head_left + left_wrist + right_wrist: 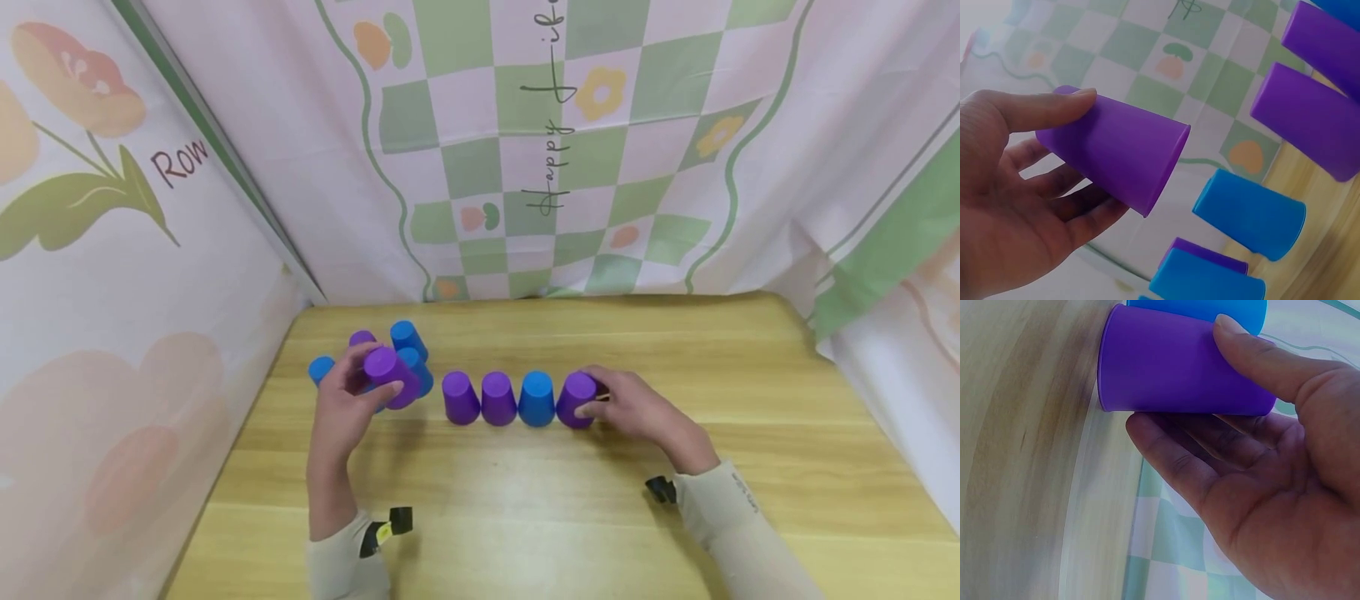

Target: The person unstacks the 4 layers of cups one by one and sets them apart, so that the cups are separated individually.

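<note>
My left hand (347, 404) holds a purple cup (392, 377), bottom up and tilted, thumb on one side and fingers around the other. In the left wrist view that cup (1116, 150) is raised off the table, its wide rim pointing away from the palm. At the right end of a row of upside-down cups, my right hand (633, 404) grips another purple cup (576, 402) between thumb and fingers. A blue cup (537, 400) stands right beside it, then two purple cups, the nearer one (498, 400) and the leftmost one (461, 400).
Behind and around the left hand are more upside-down cups: a blue one (407, 335) at the back, a blue one (322, 368) at the far left and a purple one (362, 337). The wooden table (510, 500) meets patterned curtains (525, 167) at its back and sides.
</note>
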`<state>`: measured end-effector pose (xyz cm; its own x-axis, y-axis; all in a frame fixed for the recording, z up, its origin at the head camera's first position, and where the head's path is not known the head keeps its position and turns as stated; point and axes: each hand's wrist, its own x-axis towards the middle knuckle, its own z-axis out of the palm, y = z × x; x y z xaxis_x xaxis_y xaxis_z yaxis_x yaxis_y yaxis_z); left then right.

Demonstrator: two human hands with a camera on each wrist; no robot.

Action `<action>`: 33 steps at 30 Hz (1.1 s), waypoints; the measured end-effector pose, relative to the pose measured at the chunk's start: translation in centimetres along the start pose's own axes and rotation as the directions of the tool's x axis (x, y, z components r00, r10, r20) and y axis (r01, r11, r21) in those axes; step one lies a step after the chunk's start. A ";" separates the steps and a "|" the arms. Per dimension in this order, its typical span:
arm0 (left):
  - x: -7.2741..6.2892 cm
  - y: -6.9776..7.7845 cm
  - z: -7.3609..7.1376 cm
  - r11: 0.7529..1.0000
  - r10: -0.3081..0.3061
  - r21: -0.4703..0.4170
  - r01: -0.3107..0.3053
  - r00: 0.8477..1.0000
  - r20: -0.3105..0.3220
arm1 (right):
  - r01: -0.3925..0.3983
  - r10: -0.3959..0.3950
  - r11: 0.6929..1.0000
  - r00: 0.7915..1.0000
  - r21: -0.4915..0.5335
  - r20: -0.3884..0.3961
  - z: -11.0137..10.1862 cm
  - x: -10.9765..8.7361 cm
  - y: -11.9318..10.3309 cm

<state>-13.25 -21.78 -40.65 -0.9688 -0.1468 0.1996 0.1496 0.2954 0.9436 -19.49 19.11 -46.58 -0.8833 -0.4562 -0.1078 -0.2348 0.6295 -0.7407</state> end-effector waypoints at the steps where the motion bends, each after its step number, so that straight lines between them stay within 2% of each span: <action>1: -0.1 -0.1 -0.2 1.000 -0.015 0.001 0.015 1.000 0.000 | 0.000 0.000 1.000 1.000 0.000 -0.001 0.0 0.0 0.0; 7: -0.6 -0.6 -1.5 0.996 -0.079 0.029 0.080 0.997 -0.022 | -0.004 0.004 1.000 1.000 0.002 0.000 0.0 0.0 0.0; 15: -1.1 -1.6 -3.6 0.989 -0.117 0.081 0.121 0.992 -0.053 | 0.002 -0.002 1.000 1.000 -0.010 -0.005 0.0 0.0 0.1; 25: -1.8 -2.6 -5.9 0.961 -0.238 0.117 0.251 0.965 -0.112 | -0.003 0.003 1.000 1.000 -0.013 -0.002 0.0 0.0 0.1; 33: -1.8 -4.1 -6.6 0.939 -0.274 0.163 0.304 0.944 -0.183 | -0.013 0.013 1.000 1.000 -0.003 0.007 0.0 0.1 0.0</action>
<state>-10.81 -28.98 -43.11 -0.9197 -0.3920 -0.0214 -0.1860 0.3870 0.9031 -19.56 19.08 -46.61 -0.8836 -0.4521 -0.1222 -0.2242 0.6375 -0.7372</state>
